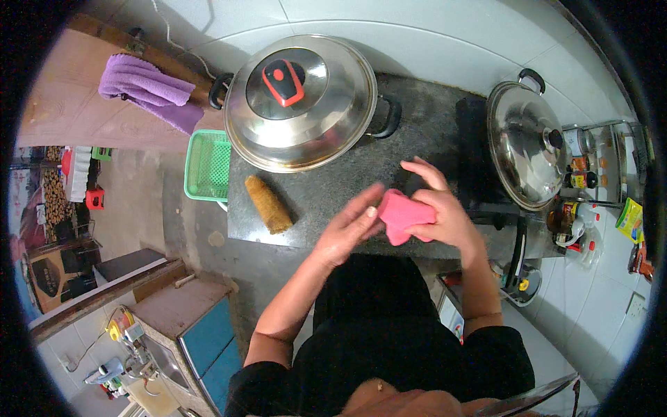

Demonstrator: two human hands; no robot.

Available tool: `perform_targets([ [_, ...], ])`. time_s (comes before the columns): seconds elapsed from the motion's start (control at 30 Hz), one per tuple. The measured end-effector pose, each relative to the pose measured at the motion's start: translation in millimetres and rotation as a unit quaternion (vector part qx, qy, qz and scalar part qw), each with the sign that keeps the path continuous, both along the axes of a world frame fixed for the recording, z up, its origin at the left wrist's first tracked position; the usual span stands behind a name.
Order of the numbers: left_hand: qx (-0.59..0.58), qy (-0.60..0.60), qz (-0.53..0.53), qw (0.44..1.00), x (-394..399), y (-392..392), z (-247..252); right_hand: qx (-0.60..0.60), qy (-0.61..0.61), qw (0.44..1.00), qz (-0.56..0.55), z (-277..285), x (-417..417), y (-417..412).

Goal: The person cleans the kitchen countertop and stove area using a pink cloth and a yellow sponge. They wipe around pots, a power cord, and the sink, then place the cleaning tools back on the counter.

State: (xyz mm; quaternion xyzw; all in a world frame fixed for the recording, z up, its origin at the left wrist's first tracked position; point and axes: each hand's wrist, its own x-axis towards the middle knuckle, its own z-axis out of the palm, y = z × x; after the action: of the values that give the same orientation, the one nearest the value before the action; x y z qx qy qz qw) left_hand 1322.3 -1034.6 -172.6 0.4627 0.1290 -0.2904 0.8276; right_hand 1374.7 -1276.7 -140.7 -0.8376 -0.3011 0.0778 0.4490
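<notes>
A folded pink cloth (404, 215) is held in my right hand (443, 208), above the front part of the dark stone counter (333, 208). Beside the cloth's left end is my left hand (351, 227), somewhat blurred, its fingers apart; whether they touch the cloth is unclear. On the counter to the left lies a brown, fibrous, roll-shaped thing, perhaps a loofah scrubber (268, 204). Behind it stands a large two-handled pan under a domed steel lid (333, 120) with a black and red knob.
A second lidded pot (523, 151) stands at the right, near a rack (607, 193) with jars and bottles. A green plastic basket (190, 174) adjoins the counter's left edge. A purple towel (140, 86) hangs at upper left. A black handle (517, 250) juts past the counter's front edge.
</notes>
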Motion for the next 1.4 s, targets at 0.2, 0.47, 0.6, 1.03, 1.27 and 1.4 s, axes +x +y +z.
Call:
perform_targets([
  [0.2,-0.184,0.121,0.005,0.975,8,-23,-9,0.147,0.159,0.975,-0.049,-18,-22,12],
  [0.47,0.058,0.035,0.197,0.978,29,54,-34,0.11,-0.021,0.964,-0.243,-12,97,16],
  [0.6,0.073,0.058,0.258,0.962,43,74,-20,-0.043,-0.231,0.948,-0.213,4,221,51],
  [1.03,0.042,0.021,0.303,0.952,60,79,-37,-0.153,-0.28,0.939,-0.128,-47,266,98],
  [1.27,0.031,0.01,0.3,0.954,63,78,-38,-0.354,-0.355,0.838,-0.215,-33,185,114],
  [1.4,0.047,0.025,0.294,0.954,62,81,-37,-0.461,-0.363,0.782,-0.21,-29,124,130],
])
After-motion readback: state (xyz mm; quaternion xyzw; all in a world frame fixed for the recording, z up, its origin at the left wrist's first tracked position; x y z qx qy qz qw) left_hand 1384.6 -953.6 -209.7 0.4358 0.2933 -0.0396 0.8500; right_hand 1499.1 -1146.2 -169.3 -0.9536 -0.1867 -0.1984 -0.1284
